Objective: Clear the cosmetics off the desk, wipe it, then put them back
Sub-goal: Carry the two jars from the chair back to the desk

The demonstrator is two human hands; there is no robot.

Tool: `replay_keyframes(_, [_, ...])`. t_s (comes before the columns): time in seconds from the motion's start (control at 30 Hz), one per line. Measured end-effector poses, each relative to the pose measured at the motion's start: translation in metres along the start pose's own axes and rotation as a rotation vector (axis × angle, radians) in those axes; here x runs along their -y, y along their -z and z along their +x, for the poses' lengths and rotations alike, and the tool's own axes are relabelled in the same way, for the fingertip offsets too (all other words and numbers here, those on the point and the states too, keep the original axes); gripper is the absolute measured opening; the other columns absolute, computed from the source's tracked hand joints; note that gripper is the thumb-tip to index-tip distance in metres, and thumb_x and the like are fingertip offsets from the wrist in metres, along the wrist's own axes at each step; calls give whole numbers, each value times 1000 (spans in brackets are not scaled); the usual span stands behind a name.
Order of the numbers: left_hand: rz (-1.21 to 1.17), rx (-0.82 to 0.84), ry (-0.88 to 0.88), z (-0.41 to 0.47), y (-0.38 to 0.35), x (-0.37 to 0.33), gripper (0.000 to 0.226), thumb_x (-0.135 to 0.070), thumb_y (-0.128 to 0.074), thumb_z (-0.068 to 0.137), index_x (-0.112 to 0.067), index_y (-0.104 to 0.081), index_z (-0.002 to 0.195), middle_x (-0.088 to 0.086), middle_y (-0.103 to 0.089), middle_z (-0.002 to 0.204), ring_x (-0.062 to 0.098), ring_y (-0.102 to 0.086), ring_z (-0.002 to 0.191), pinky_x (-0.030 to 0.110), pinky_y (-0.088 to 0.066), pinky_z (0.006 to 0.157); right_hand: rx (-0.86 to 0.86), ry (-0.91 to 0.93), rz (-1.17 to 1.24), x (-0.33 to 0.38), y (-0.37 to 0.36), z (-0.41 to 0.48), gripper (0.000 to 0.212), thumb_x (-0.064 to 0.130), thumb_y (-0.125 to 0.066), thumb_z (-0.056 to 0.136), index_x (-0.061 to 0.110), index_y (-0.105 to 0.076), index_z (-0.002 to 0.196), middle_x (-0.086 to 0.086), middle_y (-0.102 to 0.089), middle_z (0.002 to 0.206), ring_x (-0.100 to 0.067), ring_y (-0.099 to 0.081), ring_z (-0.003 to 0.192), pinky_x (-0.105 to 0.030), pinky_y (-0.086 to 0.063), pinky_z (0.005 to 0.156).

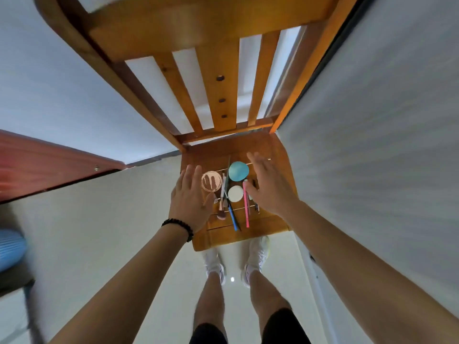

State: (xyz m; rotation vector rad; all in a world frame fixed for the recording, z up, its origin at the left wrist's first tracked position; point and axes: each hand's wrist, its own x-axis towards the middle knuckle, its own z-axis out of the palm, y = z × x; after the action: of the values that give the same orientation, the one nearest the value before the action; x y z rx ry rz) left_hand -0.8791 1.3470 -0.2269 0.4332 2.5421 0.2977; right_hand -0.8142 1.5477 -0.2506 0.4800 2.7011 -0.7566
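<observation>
Cosmetics lie on a thin wire tray [260, 160] set on the seat of a wooden chair [278, 227]. Among them are a rose-gold round compact [211, 181], a teal sponge [238, 171], a white round puff [235, 194], a pink pencil [246, 204], a blue pencil [232, 214] and a small brush [220, 209]. My left hand [191, 199], fingers straight, hovers at the tray's left side beside the compact. My right hand [270, 187], also flat, hovers at the right side next to the sponge and pink pencil. Neither hand holds anything.
The chair's slatted back [218, 78] rises in front of me. A grey wall [372, 145] stands close on the right and a red-brown board [49, 160] on the left. My feet in white shoes [255, 254] stand on pale floor before the seat.
</observation>
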Motion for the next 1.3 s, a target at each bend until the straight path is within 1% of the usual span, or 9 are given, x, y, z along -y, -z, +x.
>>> replay_keyframes(0.3, [17,191,-54,107,-117,56,90,-34,-71,84,-31,-13,153,-2,-15,162,29,-14,148,47,-30,113,-12,15,14,-41,-125,66,78,41,-67,90,28,-20,150,-1,-34,151,-22,-48,129,-28,-48,93])
replay_keyframes(0.43, [-33,54,-113,116,-125,57,81,-24,-77,77,-26,-33,145,2,-45,143,28,-36,133,42,-37,108,-38,-8,93,-42,-129,76,77,34,-78,82,28,-33,145,0,-45,140,-19,-53,118,-18,-40,83])
replay_keyframes(0.7, [-266,-217,-77,53,-39,58,81,-27,-82,71,-24,-39,139,0,-49,139,24,-42,127,24,-43,88,-259,7,170,-5,-49,36,74,37,-81,79,31,-40,140,5,-49,137,-8,-48,117,-3,-35,83])
replay_keyframes(0.87, [-276,-424,-77,-17,65,52,79,-32,-85,69,-16,-45,134,6,-55,131,24,-50,118,27,-47,86,-372,208,165,56,25,9,78,54,-74,77,36,-35,142,10,-45,136,-11,-49,121,-29,-56,91])
replay_keyframes(0.97, [-288,-595,-44,-80,122,54,78,-29,-85,66,-16,-46,132,5,-55,128,24,-53,114,31,-52,84,-398,320,192,111,64,-9,77,68,-62,76,39,-34,142,16,-46,135,0,-47,111,4,-40,74])
replay_keyframes(1.0, [-282,-664,-11,-117,146,56,77,-29,-85,66,-18,-46,132,4,-55,127,22,-52,113,27,-50,85,-389,386,226,140,81,-23,77,69,-61,76,39,-35,142,16,-45,135,1,-46,111,9,-33,71])
replay_keyframes(1.1, [-290,-785,74,-191,182,62,74,-28,-83,65,-22,-47,130,-4,-55,123,14,-49,110,13,-39,87,-310,512,364,200,106,-52,78,56,-73,77,38,-34,143,13,-44,138,3,-39,119,-2,-35,87])
replay_keyframes(1.17, [-252,-895,140,-260,210,68,71,-28,-82,65,-21,-48,127,-6,-54,121,15,-50,108,18,-42,88,-300,658,374,249,126,-89,81,49,-78,77,34,-36,144,9,-47,138,3,-39,121,-5,-36,89])
replay_keyframes(1.3, [-190,-1145,308,-394,245,97,65,-28,-82,66,-15,-52,123,-1,-51,119,17,-51,108,26,-46,89,-238,935,390,355,148,-163,81,56,-74,76,37,-34,144,16,-46,135,3,-49,112,-14,-48,80])
